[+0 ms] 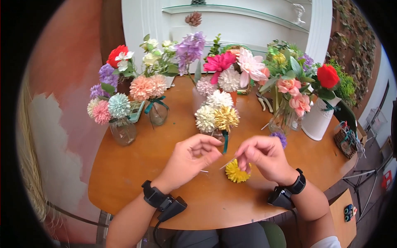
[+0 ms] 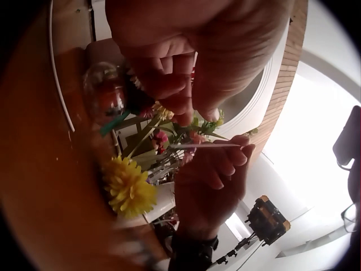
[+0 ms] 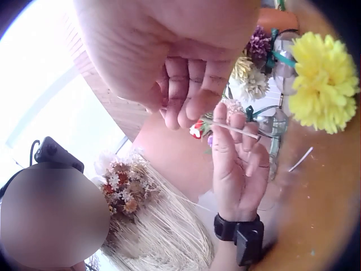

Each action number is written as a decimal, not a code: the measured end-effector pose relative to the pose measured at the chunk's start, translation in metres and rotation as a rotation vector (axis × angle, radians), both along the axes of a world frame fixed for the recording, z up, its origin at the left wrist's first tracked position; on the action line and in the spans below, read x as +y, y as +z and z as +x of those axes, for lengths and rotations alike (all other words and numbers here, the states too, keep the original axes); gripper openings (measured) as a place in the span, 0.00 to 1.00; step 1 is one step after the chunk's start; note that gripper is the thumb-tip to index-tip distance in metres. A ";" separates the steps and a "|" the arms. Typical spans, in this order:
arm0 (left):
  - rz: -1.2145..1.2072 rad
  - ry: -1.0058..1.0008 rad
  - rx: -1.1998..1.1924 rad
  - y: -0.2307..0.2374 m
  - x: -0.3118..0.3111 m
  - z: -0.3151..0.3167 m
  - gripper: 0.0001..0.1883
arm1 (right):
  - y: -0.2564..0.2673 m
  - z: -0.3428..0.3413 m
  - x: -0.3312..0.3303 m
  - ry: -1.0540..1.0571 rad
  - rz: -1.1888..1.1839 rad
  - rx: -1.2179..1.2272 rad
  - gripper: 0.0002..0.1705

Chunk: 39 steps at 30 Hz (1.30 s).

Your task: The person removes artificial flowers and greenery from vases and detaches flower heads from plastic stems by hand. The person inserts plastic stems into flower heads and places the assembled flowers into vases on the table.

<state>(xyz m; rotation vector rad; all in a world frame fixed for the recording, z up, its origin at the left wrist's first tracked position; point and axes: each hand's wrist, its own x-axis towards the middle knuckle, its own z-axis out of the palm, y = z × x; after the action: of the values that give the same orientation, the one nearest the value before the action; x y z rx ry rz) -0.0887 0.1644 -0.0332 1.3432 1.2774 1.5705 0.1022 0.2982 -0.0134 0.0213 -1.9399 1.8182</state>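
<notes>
My right hand (image 1: 266, 159) pinches a thin pale stick (image 1: 227, 164) near one end, above and beside a yellow pompom flower (image 1: 237, 172) lying on the table. The same stick (image 2: 206, 146) shows in the left wrist view, reaching out from the right hand (image 2: 208, 180). My left hand (image 1: 188, 161) is raised opposite, its fingers loosely bent with nothing visible between them. In the right wrist view the stick (image 3: 242, 131) crosses in front of the left hand (image 3: 240, 169). Another short white stick (image 3: 300, 160) lies on the table, near the yellow flower (image 3: 324, 82).
Behind the hands, a small jar holds white and gold pompoms (image 1: 226, 118) with a green ribbon (image 1: 225, 142). Glass vases (image 1: 123, 132) of flowers stand left and back. A white pitcher (image 1: 316, 124), pliers (image 1: 264, 102), a purple flower (image 1: 279, 139) and a basket (image 1: 345, 142) are right.
</notes>
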 end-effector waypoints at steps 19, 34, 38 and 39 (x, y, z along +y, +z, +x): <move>-0.173 -0.021 1.159 -0.001 0.042 0.039 0.23 | -0.006 0.004 0.040 -0.098 -0.255 0.269 0.17; -0.220 0.197 0.218 0.036 0.001 -0.010 0.27 | 0.000 0.007 0.040 0.104 -0.257 0.299 0.16; -0.077 0.215 -0.073 0.026 0.000 -0.025 0.23 | -0.006 0.005 0.034 0.138 -0.197 0.201 0.16; -0.072 0.234 -0.102 0.021 0.000 -0.029 0.22 | -0.007 0.004 0.032 0.145 -0.176 0.184 0.16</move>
<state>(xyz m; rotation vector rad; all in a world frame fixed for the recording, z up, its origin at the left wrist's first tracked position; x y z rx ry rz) -0.1173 0.1648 -0.0126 1.0852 1.4543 1.7096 0.1064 0.3298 -0.0209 0.2683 -1.6846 1.9988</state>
